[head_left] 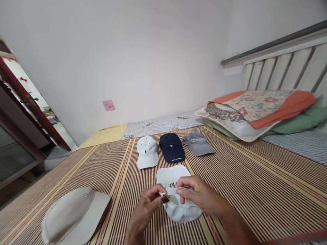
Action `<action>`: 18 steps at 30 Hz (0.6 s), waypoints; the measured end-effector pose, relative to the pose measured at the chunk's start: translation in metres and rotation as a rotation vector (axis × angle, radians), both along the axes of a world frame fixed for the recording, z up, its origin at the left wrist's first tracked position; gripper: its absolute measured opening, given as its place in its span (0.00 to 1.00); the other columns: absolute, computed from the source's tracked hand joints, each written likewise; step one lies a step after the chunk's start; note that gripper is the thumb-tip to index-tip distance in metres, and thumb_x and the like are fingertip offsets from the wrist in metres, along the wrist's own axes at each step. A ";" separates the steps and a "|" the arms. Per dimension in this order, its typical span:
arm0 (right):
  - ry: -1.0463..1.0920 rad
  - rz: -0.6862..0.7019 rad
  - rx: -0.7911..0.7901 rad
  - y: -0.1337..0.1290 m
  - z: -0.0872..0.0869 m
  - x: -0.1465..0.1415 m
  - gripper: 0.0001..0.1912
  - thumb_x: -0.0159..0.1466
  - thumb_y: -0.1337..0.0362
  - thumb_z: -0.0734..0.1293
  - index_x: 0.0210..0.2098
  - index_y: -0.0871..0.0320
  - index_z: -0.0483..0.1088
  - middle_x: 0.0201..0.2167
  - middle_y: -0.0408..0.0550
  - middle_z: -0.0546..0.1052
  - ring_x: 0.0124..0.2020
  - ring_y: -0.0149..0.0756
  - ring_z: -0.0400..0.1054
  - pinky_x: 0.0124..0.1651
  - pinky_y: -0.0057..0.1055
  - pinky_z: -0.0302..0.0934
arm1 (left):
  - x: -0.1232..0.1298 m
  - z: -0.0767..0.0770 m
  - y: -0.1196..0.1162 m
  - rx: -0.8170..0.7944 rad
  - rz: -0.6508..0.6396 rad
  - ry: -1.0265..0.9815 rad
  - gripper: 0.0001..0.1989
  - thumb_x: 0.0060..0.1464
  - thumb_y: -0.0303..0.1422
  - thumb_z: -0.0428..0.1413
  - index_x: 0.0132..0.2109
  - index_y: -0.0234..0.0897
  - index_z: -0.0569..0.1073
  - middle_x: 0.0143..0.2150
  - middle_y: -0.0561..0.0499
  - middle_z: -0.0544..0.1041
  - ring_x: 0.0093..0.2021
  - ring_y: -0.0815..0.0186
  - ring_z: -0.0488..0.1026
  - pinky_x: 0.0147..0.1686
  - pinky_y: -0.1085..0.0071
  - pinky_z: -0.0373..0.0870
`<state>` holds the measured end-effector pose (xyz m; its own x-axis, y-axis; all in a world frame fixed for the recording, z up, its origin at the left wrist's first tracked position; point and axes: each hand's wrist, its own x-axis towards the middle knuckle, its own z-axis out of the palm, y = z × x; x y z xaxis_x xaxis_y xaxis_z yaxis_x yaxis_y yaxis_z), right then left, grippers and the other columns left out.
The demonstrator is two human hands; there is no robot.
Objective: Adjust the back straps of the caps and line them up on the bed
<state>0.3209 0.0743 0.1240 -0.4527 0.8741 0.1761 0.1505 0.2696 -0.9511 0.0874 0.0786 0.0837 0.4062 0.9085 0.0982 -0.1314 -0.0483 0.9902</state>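
on the striped mat (122,217), three caps stand in a row beyond the hands: a white cap with a small dark emblem (147,151), a navy cap (171,148) and a grey cap (199,143). the navy one sits just past the brim of the lettered white cap (184,214), close in its way. a beige cap (74,216) lies well apart at the left, and pillows (258,110) are piled at the far right. a pink note (108,105) is on the wall (153,61).

both forearms reach in from the near edge, the hands angled toward each other over the cap. the left hand (150,203) pinches the strap (172,191) by its metal buckle (165,199); the right hand (198,193) grips the strap's other side between thumb and fingers, hiding part of the lettering.

the lettered cap lies on the mat between and below the hands, brim pointing away toward the row, crown nearest the person. its long axis runs away from the person, leaning slightly left at the brim.
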 end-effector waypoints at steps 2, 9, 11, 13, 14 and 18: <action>-0.022 -0.002 -0.012 -0.001 0.000 -0.001 0.10 0.64 0.65 0.66 0.26 0.57 0.73 0.25 0.41 0.76 0.28 0.31 0.63 0.34 0.30 0.53 | 0.000 0.000 0.000 0.013 -0.002 0.005 0.15 0.54 0.44 0.68 0.36 0.37 0.78 0.32 0.53 0.72 0.35 0.66 0.66 0.38 0.71 0.61; -0.049 -0.026 -0.012 0.001 -0.001 -0.004 0.10 0.65 0.65 0.66 0.26 0.58 0.74 0.25 0.40 0.76 0.27 0.31 0.63 0.32 0.29 0.51 | 0.002 0.002 0.000 0.018 -0.002 0.002 0.14 0.54 0.44 0.68 0.35 0.37 0.79 0.33 0.53 0.72 0.36 0.66 0.66 0.39 0.71 0.61; -0.047 -0.033 0.000 0.001 -0.002 -0.004 0.11 0.64 0.65 0.66 0.26 0.58 0.74 0.25 0.40 0.76 0.27 0.31 0.63 0.32 0.29 0.51 | 0.003 0.002 -0.001 0.021 -0.001 0.005 0.14 0.55 0.43 0.68 0.35 0.37 0.79 0.33 0.53 0.72 0.36 0.66 0.66 0.39 0.70 0.61; -0.050 -0.026 0.007 0.000 -0.002 -0.003 0.11 0.64 0.65 0.66 0.26 0.58 0.74 0.25 0.40 0.76 0.28 0.31 0.64 0.33 0.29 0.52 | 0.003 0.002 -0.001 0.023 -0.005 0.007 0.14 0.55 0.44 0.68 0.35 0.37 0.79 0.33 0.53 0.72 0.36 0.65 0.66 0.39 0.70 0.61; -0.056 -0.019 0.008 -0.001 -0.003 -0.003 0.11 0.64 0.66 0.66 0.25 0.58 0.74 0.25 0.40 0.76 0.28 0.31 0.65 0.33 0.29 0.53 | 0.003 0.002 -0.001 0.025 -0.006 0.008 0.14 0.55 0.44 0.68 0.35 0.37 0.79 0.33 0.52 0.72 0.36 0.65 0.66 0.39 0.70 0.61; -0.079 -0.006 0.010 -0.002 -0.002 -0.003 0.11 0.64 0.66 0.66 0.25 0.57 0.73 0.24 0.40 0.76 0.29 0.32 0.66 0.36 0.29 0.54 | 0.003 0.003 0.000 0.046 0.002 0.026 0.15 0.55 0.46 0.67 0.35 0.37 0.79 0.32 0.52 0.72 0.36 0.65 0.65 0.39 0.70 0.60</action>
